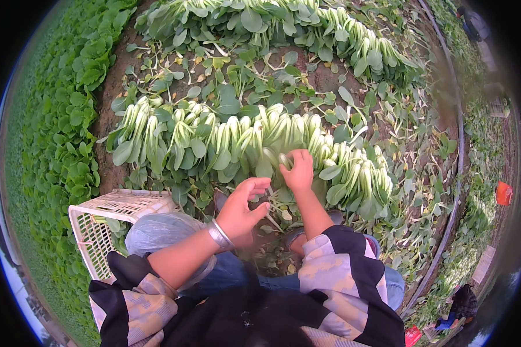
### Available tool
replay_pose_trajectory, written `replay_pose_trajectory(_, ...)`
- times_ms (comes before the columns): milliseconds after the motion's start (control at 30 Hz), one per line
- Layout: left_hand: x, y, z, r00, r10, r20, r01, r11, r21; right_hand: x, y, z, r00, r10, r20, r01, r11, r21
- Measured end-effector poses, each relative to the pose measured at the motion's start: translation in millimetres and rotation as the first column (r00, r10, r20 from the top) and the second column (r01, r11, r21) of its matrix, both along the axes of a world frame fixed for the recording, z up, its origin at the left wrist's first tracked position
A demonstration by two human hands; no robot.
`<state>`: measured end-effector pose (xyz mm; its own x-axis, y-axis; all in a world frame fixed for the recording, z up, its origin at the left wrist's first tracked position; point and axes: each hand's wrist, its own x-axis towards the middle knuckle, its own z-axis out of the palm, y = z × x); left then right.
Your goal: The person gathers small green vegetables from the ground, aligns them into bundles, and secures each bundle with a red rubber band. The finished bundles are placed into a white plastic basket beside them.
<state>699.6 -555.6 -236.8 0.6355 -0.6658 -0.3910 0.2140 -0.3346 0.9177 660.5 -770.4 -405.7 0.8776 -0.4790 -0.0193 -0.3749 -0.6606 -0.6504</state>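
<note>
My left hand (245, 212), with a silver bracelet at its wrist, is raised near the middle with its fingers apart and nothing in them. Just ahead and to the right, my right hand (298, 171) has its thumb and fingers on the pale base of a green leafy plant (285, 162), which looks like bok choy. Both hands are at the near side of a long row of cut bok choy (230, 136), laid with white stalk bases away from me and leaves towards me. Part of the plant is hidden by my right fingers.
A white plastic crate (126, 204) holding greens lies on its side at my left, by my plastic-covered knee. Another bok choy row (252, 21) lies farther ahead. Growing greens (61, 130) line the left. A hose (459, 143) runs along the right, with a person (462, 303) beyond.
</note>
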Motion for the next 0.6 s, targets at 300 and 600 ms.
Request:
replay_pose_trajectory(300,18.6,0.5,-51.8,0.932,0.356,-0.066,-0.346,0.929,0.132,21.8,24.5,65.6,0.981,0.146,0.126,-0.148,0.148,0.978)
replay_pose_trajectory(600,20.9,-1.3,-36.5,0.958,0.179,0.223,-0.215,0.965,0.151,40.0,40.4,-20.0,0.991,0.021,-0.131,-0.022,1.000,-0.008)
